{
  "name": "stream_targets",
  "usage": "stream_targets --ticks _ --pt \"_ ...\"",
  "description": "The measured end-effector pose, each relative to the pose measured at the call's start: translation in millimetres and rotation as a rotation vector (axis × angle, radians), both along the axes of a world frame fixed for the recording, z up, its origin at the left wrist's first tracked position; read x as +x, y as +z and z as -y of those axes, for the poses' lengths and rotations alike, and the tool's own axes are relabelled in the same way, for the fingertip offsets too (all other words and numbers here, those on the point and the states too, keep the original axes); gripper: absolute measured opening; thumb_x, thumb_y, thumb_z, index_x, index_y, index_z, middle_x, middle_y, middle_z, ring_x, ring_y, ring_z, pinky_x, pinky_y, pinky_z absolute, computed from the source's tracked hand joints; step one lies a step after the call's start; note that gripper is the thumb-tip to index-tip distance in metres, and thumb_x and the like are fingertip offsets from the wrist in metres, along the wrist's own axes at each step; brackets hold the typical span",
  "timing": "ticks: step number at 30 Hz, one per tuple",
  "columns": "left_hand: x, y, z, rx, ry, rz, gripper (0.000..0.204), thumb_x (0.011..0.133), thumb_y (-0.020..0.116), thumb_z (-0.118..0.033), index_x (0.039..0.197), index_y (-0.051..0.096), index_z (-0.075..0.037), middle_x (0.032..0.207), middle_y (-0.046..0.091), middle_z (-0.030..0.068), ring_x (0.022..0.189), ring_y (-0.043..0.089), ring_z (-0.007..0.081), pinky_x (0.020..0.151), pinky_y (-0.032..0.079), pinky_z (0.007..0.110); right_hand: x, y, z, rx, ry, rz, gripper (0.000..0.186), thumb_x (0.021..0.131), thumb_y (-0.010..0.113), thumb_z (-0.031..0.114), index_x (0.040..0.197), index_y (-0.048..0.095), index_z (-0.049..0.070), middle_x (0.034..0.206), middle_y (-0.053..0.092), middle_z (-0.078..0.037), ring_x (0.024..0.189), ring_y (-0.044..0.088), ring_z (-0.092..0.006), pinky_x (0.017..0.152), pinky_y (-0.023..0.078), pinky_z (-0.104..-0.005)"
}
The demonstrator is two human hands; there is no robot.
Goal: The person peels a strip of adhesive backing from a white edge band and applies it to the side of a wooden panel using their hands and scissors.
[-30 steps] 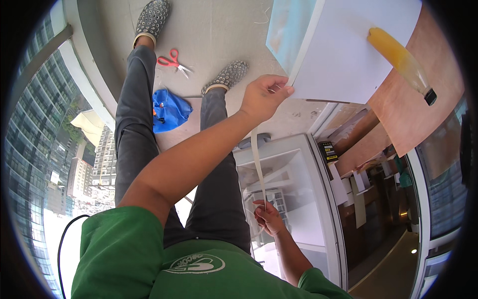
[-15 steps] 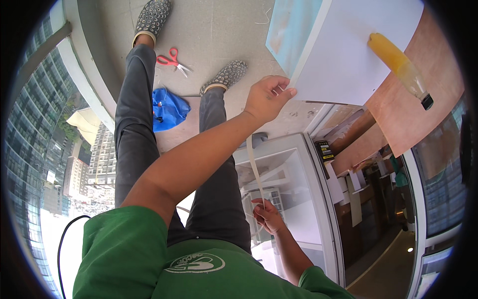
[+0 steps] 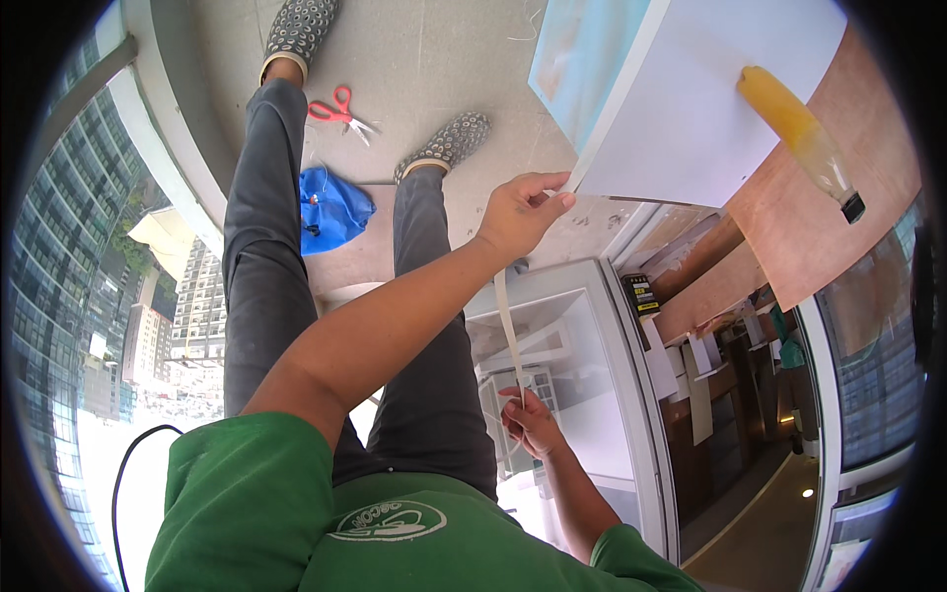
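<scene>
L hand (image 3: 528, 212) is apparently pinching pale strip (image 3: 507, 316) at near corner of white board (image 3: 691, 113), R hand (image 3: 534, 426) is holding its tail, next move prob. needing alignment w/ edge.

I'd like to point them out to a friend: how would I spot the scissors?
Find the grey floor at the picture's top, then the two patterned shoes on it. The scissors lie between those shoes, just above the blue bag in the picture. Red loops and silver blades set them apart.
</scene>
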State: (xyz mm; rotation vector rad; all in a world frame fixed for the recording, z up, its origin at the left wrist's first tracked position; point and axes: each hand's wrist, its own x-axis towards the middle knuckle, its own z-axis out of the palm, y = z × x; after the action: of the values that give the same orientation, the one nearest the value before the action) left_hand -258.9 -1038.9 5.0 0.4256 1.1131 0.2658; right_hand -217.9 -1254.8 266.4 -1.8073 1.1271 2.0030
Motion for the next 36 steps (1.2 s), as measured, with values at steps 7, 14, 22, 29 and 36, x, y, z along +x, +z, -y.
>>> stream_targets --ticks 7,14,22,29,36 --pt "5.3 2.5 2.1 0.026 0.034 -0.033 0.033 0.086 0.076 -0.021 0.116 0.07 -0.006 0.098 0.066 0.0052 0.073 0.057 0.0103 0.069 0.05 0.025 0.1 -3.4 0.3 0.018 0.001 -0.007 0.031 0.095 0.064 0.022 0.123 0.056 0.011 0.072 0.056 -0.002 0.051 0.038 -0.0066 0.049 0.032 -0.0237" --pt "15.4 11.5 4.3 0.069 0.017 -0.138 0.035 0.086 0.075 -0.025 0.114 0.069 -0.005 0.1 0.066 0.0063 0.077 0.058 0.0147 0.072 0.05 0.028 -0.2 -4.9 -10.7 -0.003 0.008 0.003 0.025 0.096 0.061 0.015 0.119 0.057 0.008 0.072 0.049 0.001 0.053 0.04 -0.0058 0.049 0.032 -0.021" --pt "9.9 18.0 -5.9 0.294 -0.173 -0.195 0.041 0.088 0.07 -0.027 0.122 0.063 -0.005 0.111 0.066 0.0146 0.093 0.063 0.0276 0.083 0.051 0.036 -4.7 -8.9 -9.2 0.06 0.091 -0.015 0.031 0.094 0.064 0.016 0.123 0.056 0.008 0.074 0.053 -0.001 0.054 0.042 -0.0061 0.049 0.033 -0.022" --pt "22.1 34.8 -34.0 0.483 -0.25 -0.151 0.07 0.09 0.065 -0.024 0.143 0.033 0.01 0.139 0.046 0.0283 0.127 0.047 0.04 0.108 0.037 0.044 -7.1 -16.3 -14.5 0.04 0.062 0.03 0.027 0.093 0.061 0.009 0.119 0.056 0.007 0.075 0.053 -0.002 0.054 0.043 -0.0062 0.05 0.035 -0.0219" --pt "88.1 61.8 -59.9 0.298 -0.157 -0.266 0.096 0.087 0.067 -0.023 0.145 0.003 0.02 0.155 0.008 0.0372 0.148 0.009 0.0445 0.121 0.014 0.043 -16.9 -21.2 -1.1 0.099 0.06 0.035 0.029 0.092 0.061 0.01 0.12 0.055 0.006 0.073 0.053 -0.002 0.055 0.043 -0.0073 0.049 0.035 -0.0227"
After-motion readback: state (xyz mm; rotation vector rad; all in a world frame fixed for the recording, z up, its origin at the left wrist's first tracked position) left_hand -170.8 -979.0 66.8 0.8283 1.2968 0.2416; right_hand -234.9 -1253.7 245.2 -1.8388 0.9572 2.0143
